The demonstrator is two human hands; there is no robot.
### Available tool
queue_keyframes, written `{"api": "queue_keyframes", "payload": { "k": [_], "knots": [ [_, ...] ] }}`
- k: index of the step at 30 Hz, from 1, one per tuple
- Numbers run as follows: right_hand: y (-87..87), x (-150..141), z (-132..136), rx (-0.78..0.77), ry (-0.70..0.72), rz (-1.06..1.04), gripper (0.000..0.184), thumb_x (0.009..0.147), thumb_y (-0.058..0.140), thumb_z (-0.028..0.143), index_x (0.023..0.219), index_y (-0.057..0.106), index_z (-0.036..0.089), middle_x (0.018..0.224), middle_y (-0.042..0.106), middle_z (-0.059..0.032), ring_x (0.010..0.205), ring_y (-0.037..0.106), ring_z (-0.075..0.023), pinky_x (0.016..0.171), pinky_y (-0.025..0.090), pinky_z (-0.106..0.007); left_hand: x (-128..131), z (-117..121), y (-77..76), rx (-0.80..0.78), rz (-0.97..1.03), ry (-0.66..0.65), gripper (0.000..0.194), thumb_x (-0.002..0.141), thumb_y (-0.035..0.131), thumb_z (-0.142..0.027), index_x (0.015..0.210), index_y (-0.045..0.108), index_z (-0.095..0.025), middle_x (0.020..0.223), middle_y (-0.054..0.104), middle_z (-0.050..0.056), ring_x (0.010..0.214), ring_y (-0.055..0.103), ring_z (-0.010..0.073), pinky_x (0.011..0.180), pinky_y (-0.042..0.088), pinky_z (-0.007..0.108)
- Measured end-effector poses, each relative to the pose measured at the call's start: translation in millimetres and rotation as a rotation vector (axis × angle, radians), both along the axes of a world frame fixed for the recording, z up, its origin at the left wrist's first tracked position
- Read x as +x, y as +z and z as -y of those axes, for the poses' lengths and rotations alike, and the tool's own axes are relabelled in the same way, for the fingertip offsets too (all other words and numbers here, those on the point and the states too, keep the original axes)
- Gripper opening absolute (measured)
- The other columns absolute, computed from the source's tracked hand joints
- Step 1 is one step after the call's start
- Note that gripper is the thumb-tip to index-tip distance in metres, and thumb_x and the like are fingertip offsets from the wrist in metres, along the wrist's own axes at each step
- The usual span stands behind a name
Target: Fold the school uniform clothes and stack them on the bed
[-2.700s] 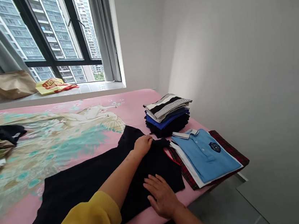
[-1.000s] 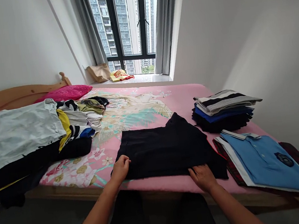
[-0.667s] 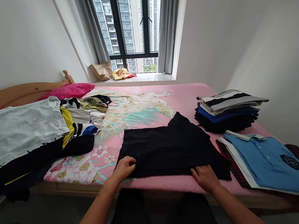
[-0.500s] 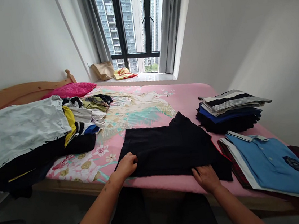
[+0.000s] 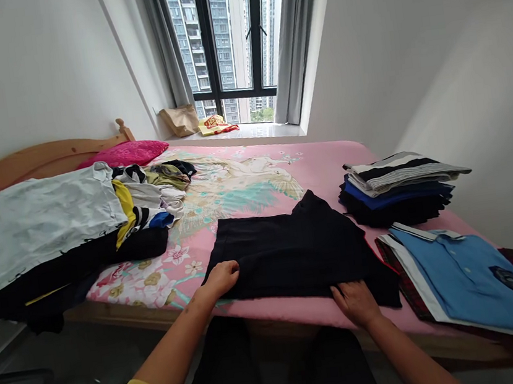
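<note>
A black shirt [image 5: 287,250] lies doubled over near the front edge of the bed, with a thin red trim showing along its right part. My left hand [image 5: 223,278] is at its left end by the hem, fingers curled closed on the cloth. At the near edge, toward the right, my right hand [image 5: 356,302] grips the shirt; its fingertips are hidden by the fabric. A light blue polo shirt [image 5: 467,272] with a dark round badge lies right of the black shirt, on top of other folded garments.
Behind the polo is a stack of folded clothes [image 5: 397,193], a striped one on top. A loose heap of clothes [image 5: 49,217] covers the bed's left side, partly hanging over the edge. A pink pillow [image 5: 125,153] rests by the wooden headboard [image 5: 46,152]. Bags [image 5: 181,121] stand on the windowsill.
The view has shifted slightly. Both hands keep their places on the black shirt, and the shirt lies almost unchanged.
</note>
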State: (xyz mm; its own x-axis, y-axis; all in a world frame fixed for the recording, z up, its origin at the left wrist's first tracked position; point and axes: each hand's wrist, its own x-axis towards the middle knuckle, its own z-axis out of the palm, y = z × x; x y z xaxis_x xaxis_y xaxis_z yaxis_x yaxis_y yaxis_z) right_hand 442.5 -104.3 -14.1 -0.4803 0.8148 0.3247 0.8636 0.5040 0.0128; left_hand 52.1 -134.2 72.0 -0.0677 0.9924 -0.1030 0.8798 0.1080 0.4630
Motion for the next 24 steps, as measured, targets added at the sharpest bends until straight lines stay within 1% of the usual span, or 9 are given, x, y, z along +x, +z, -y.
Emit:
{"api": "queue_keyframes", "payload": {
  "k": [2, 6, 10, 14, 16, 18, 21, 22, 24],
  "knots": [
    [0.5, -0.2, -0.2, -0.003, -0.007, 0.003, 0.032, 0.092, 0.041, 0.032, 0.075, 0.066, 0.02, 0.071, 0.066, -0.0046, 0.072, 0.059, -0.0221, 0.074, 0.031, -0.037, -0.7, -1.1, 0.3, -0.009, 0.016, 0.005, 0.016, 0.072, 0.051, -0.021, 0.074, 0.067, -0.022, 0.076, 0.068, 0.002, 0.075, 0.061, 0.0172, 0.065, 0.037, 0.024],
    [2.3, -0.6, -0.3, -0.011, -0.008, 0.004, 0.031, 0.092, 0.041, 0.032, 0.077, 0.066, 0.02, 0.074, 0.067, -0.0049, 0.074, 0.059, -0.022, 0.076, 0.031, -0.037, 0.8, -3.3, 0.2, -0.01, 0.059, 0.044, 0.004, 0.063, 0.059, -0.02, 0.064, 0.063, -0.022, 0.068, 0.065, 0.001, 0.07, 0.06, 0.0178, 0.062, 0.037, 0.024],
    [3.2, -1.0, -0.7, -0.012, -0.012, -0.007, 0.031, 0.091, 0.041, 0.032, 0.079, 0.067, 0.02, 0.076, 0.068, -0.0054, 0.076, 0.059, -0.0219, 0.077, 0.031, -0.037, 1.4, -6.2, -4.3, 0.019, 0.142, 0.133, 0.006, 0.062, 0.056, -0.017, 0.057, 0.056, -0.02, 0.063, 0.062, 0.0, 0.067, 0.059, 0.0167, 0.06, 0.039, 0.024],
    [2.2, -0.5, -0.8, -0.014, -0.016, -0.01, 0.031, 0.091, 0.041, 0.032, 0.078, 0.066, 0.02, 0.074, 0.067, -0.0052, 0.075, 0.059, -0.0216, 0.077, 0.031, -0.037, -12.7, -1.5, -12.6, 0.039, 0.278, 0.291, 0.009, 0.069, 0.047, -0.024, 0.064, 0.053, -0.02, 0.055, 0.057, -0.002, 0.055, 0.058, 0.0136, 0.05, 0.042, 0.021],
    [1.4, 0.0, -0.7, -0.018, -0.015, -0.013, 0.031, 0.091, 0.041, 0.032, 0.077, 0.066, 0.02, 0.073, 0.067, -0.0048, 0.073, 0.059, -0.0214, 0.076, 0.031, -0.037, -23.1, 4.8, -17.7, 0.066, 0.33, 0.389, 0.014, 0.074, 0.041, -0.029, 0.068, 0.05, -0.02, 0.056, 0.056, -0.002, 0.054, 0.059, 0.0133, 0.047, 0.043, 0.021],
    [0.9, 0.5, -0.6, -0.019, -0.008, -0.018, 0.031, 0.091, 0.042, 0.032, 0.077, 0.066, 0.02, 0.073, 0.067, -0.0045, 0.073, 0.059, -0.0213, 0.075, 0.031, -0.037, -31.5, 11.9, -22.5, 0.086, 0.353, 0.462, 0.016, 0.075, 0.039, -0.032, 0.069, 0.048, -0.02, 0.056, 0.056, -0.002, 0.052, 0.059, 0.0134, 0.045, 0.043, 0.021],
    [1.0, 0.6, -0.2, -0.012, 0.006, -0.021, 0.03, 0.091, 0.042, 0.032, 0.078, 0.067, 0.02, 0.075, 0.067, -0.0047, 0.074, 0.059, -0.0215, 0.075, 0.031, -0.037, -35.9, 18.9, -25.9, 0.107, 0.347, 0.484, 0.012, 0.071, 0.046, -0.031, 0.071, 0.05, -0.02, 0.054, 0.055, -0.003, 0.05, 0.057, 0.0136, 0.045, 0.042, 0.022],
    [1.2, 0.5, 0.0, -0.01, 0.006, -0.02, 0.031, 0.091, 0.042, 0.032, 0.078, 0.067, 0.02, 0.075, 0.067, -0.0048, 0.074, 0.059, -0.0215, 0.075, 0.031, -0.037, -35.3, 19.7, -25.5, 0.124, 0.341, 0.468, 0.012, 0.069, 0.049, -0.029, 0.074, 0.053, -0.02, 0.057, 0.057, -0.002, 0.053, 0.058, 0.0136, 0.047, 0.043, 0.022],
    [1.9, 0.1, 0.4, -0.006, 0.007, -0.018, 0.032, 0.091, 0.041, 0.032, 0.077, 0.067, 0.02, 0.074, 0.067, -0.0051, 0.073, 0.059, -0.0212, 0.075, 0.031, -0.037, -32.3, 18.9, -22.6, 0.168, 0.332, 0.411, 0.02, 0.063, 0.054, -0.024, 0.083, 0.059, -0.021, 0.07, 0.062, -0.002, 0.065, 0.06, 0.0137, 0.058, 0.045, 0.022]
  ]
}}
